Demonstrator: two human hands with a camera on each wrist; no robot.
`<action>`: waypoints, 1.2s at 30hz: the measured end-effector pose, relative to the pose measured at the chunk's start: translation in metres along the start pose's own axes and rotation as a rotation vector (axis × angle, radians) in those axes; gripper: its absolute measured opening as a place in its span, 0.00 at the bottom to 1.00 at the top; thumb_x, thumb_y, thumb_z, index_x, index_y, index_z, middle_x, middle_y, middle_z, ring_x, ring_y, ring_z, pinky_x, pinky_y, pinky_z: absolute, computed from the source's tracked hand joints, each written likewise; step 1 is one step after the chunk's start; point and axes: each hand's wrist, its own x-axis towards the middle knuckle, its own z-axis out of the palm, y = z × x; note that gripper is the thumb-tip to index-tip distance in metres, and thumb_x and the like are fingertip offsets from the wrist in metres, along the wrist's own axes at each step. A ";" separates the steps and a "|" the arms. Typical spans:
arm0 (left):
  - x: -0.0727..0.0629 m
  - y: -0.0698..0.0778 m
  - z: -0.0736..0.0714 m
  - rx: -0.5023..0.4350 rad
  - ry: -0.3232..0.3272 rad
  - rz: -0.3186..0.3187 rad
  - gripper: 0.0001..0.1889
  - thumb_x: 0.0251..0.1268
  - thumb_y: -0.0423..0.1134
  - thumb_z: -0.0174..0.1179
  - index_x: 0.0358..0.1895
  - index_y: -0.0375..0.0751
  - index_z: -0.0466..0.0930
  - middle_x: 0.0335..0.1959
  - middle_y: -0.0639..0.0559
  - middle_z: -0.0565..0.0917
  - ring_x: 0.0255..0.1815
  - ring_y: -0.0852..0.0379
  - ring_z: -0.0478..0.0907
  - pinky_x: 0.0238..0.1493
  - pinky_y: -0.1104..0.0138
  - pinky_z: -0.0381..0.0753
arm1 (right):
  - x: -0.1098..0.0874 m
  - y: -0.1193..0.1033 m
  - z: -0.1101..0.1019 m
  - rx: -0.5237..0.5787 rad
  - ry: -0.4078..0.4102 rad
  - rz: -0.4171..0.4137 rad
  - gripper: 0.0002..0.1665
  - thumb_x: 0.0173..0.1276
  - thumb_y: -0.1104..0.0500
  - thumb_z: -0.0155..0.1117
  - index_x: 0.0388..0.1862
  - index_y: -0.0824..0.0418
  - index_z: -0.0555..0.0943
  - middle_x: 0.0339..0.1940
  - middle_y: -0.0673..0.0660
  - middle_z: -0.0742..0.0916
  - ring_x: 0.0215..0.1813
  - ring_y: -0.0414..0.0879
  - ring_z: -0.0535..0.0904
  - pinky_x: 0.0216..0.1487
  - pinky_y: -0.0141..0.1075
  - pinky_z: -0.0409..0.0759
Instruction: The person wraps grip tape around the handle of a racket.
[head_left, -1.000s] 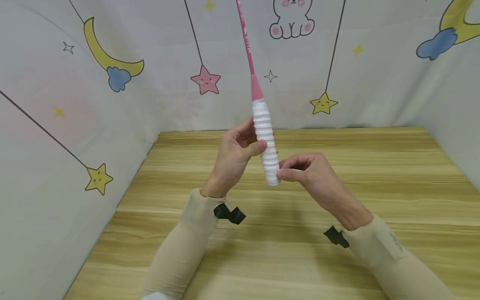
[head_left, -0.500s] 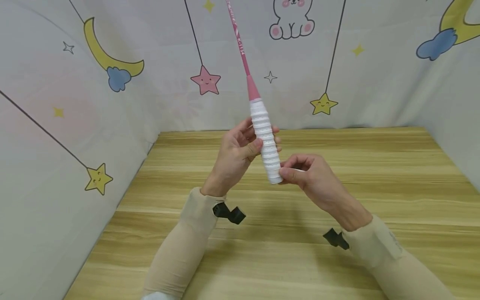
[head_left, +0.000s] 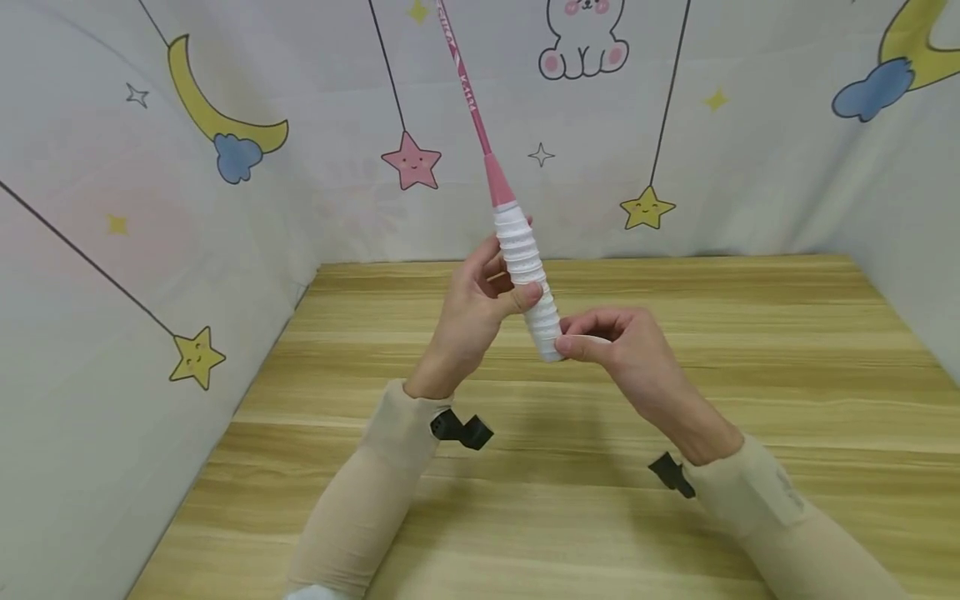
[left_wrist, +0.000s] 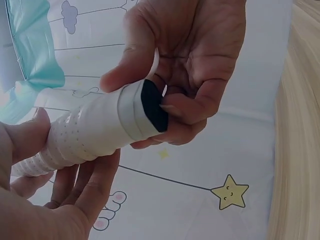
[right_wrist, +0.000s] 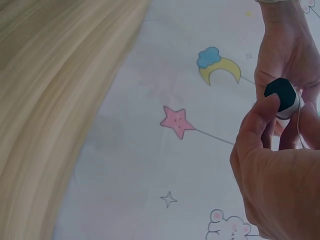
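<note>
A badminton racket with a pink shaft point(head_left: 471, 107) and a white ridged handle point(head_left: 517, 243) is held up over the table, leaning to the left. Its head lies outside the head view. My left hand point(head_left: 467, 321) grips the handle around its middle, thumb across the front and fingers behind. At the lower end, my right hand point(head_left: 647, 367) pinches a white strip of grip tape point(head_left: 595, 338) against the handle between thumb and fingers. The strip appears edge-on in the right wrist view. Both wrist views show the dark butt end point(left_wrist: 154, 107) of the handle.
A wood-grain table point(head_left: 750, 375) lies below the hands. A white curtain point(head_left: 315, 100) printed with stars, moons and a bear hangs behind and at the sides. Small black cameras point(head_left: 461, 429) sit on both sleeved wrists.
The racket has tilted further left at the top and turned about its length. My left thumb eased toward the handle's left edge, then came back across it. The right hand has stayed nearly in place.
</note>
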 end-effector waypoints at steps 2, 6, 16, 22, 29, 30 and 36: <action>0.000 0.000 -0.001 -0.003 0.002 -0.006 0.37 0.75 0.22 0.62 0.85 0.41 0.65 0.58 0.36 0.81 0.49 0.54 0.83 0.54 0.64 0.86 | 0.000 0.000 -0.001 0.004 -0.013 0.004 0.08 0.74 0.59 0.76 0.39 0.65 0.90 0.48 0.46 0.93 0.58 0.44 0.88 0.60 0.35 0.87; 0.000 0.000 -0.002 -0.020 0.007 -0.003 0.38 0.75 0.20 0.62 0.86 0.41 0.64 0.57 0.38 0.81 0.48 0.56 0.84 0.52 0.65 0.88 | 0.000 0.001 -0.002 0.060 -0.049 0.002 0.07 0.77 0.61 0.72 0.36 0.60 0.91 0.49 0.45 0.93 0.59 0.44 0.88 0.61 0.35 0.86; 0.001 0.002 -0.002 -0.094 -0.025 0.018 0.35 0.76 0.18 0.58 0.84 0.34 0.62 0.52 0.46 0.84 0.44 0.59 0.91 0.53 0.62 0.92 | 0.000 0.002 -0.002 0.231 -0.144 -0.007 0.18 0.78 0.69 0.64 0.32 0.51 0.92 0.46 0.46 0.93 0.54 0.43 0.88 0.59 0.34 0.87; 0.001 0.003 -0.002 -0.138 -0.020 -0.034 0.29 0.78 0.19 0.57 0.76 0.34 0.62 0.57 0.31 0.85 0.42 0.59 0.93 0.57 0.55 0.93 | -0.005 -0.002 0.000 0.081 -0.078 -0.016 0.10 0.77 0.64 0.71 0.33 0.54 0.89 0.47 0.45 0.93 0.55 0.44 0.88 0.58 0.35 0.87; 0.001 0.000 -0.003 -0.314 -0.083 -0.029 0.36 0.67 0.44 0.72 0.73 0.41 0.63 0.49 0.47 0.88 0.44 0.57 0.94 0.55 0.60 0.93 | -0.006 -0.004 0.001 0.197 -0.124 -0.055 0.09 0.77 0.65 0.71 0.35 0.55 0.90 0.45 0.46 0.93 0.52 0.44 0.88 0.57 0.34 0.88; 0.001 -0.001 -0.004 -0.345 -0.095 -0.026 0.39 0.61 0.47 0.73 0.72 0.42 0.64 0.49 0.48 0.88 0.44 0.57 0.94 0.54 0.61 0.93 | -0.005 -0.004 0.001 0.244 -0.149 -0.058 0.09 0.77 0.65 0.70 0.35 0.56 0.90 0.45 0.47 0.93 0.52 0.44 0.88 0.58 0.34 0.88; 0.001 0.000 -0.002 -0.361 -0.117 -0.013 0.28 0.80 0.34 0.64 0.76 0.42 0.64 0.52 0.49 0.89 0.50 0.56 0.92 0.59 0.58 0.92 | -0.004 -0.003 0.003 0.253 -0.109 -0.070 0.07 0.75 0.64 0.73 0.34 0.57 0.89 0.43 0.49 0.92 0.48 0.44 0.87 0.55 0.34 0.88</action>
